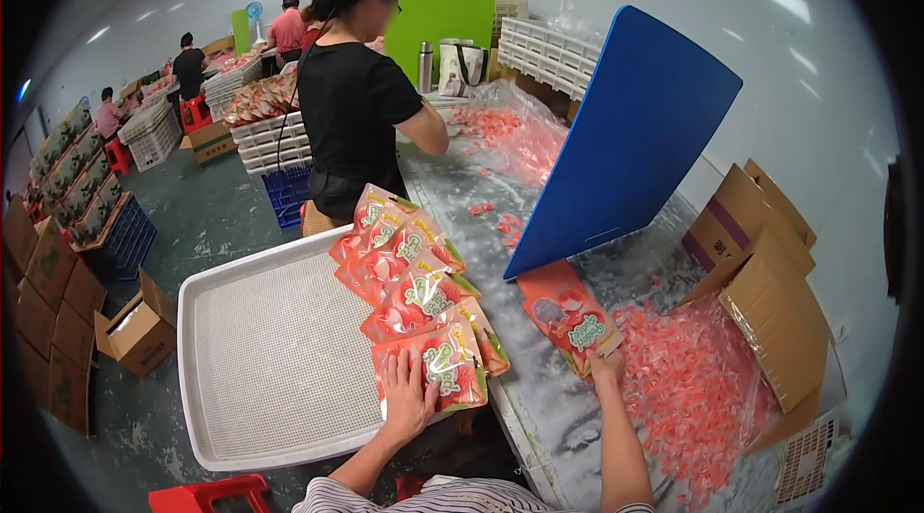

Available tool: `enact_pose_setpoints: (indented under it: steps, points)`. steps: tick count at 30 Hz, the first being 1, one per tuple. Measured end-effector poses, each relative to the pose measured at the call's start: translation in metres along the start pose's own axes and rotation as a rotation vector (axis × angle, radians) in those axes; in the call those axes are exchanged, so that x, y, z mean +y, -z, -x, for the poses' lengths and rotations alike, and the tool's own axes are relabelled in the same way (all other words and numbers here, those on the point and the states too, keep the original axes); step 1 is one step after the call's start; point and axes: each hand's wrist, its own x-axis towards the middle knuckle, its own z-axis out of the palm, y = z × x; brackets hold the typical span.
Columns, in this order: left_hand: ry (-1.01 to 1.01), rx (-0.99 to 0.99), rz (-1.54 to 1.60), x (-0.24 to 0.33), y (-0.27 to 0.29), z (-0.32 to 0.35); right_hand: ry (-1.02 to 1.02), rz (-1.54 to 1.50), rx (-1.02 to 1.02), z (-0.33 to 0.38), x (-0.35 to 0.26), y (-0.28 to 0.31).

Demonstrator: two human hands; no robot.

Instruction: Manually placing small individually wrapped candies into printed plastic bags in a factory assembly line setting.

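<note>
My left hand [408, 394] lies with its fingers stretched out on the nearest filled pouch [450, 371], at the right side of a white mesh tray [187, 349]. Behind that pouch, several more red and pink pouches [409, 268] overlap in a row along the tray's right side. On the metal table, my right hand [606, 366] grips the near end of a flat red pouch [563, 306], its thumb on top. This pouch lies between the blue board [630, 142] and a heap of small pink wrapped pieces [688, 388].
An open cardboard box [784, 306] lies tipped behind the heap. Across the tray, a person in black [351, 114] stands at the same table. A red stool [207, 494] is at the lower left, with a small open carton [140, 325] on the floor beyond.
</note>
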Motion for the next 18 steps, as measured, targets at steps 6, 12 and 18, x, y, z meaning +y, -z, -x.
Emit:
enact_pose_setpoints:
  steps: [6, 12, 18]
  points:
    - [0.013, 0.041, 0.041, -0.005, -0.004, 0.003, -0.199, -0.077, -0.046, -0.012, 0.018, 0.004]
    - [0.007, 0.002, 0.048, 0.002, -0.007, -0.001, -0.291, -0.896, -0.047, -0.017, 0.056, 0.030]
    - [0.031, 0.085, 0.119, 0.005, 0.005, 0.000, -0.155, -0.941, -0.158, 0.080, -0.014, 0.117]
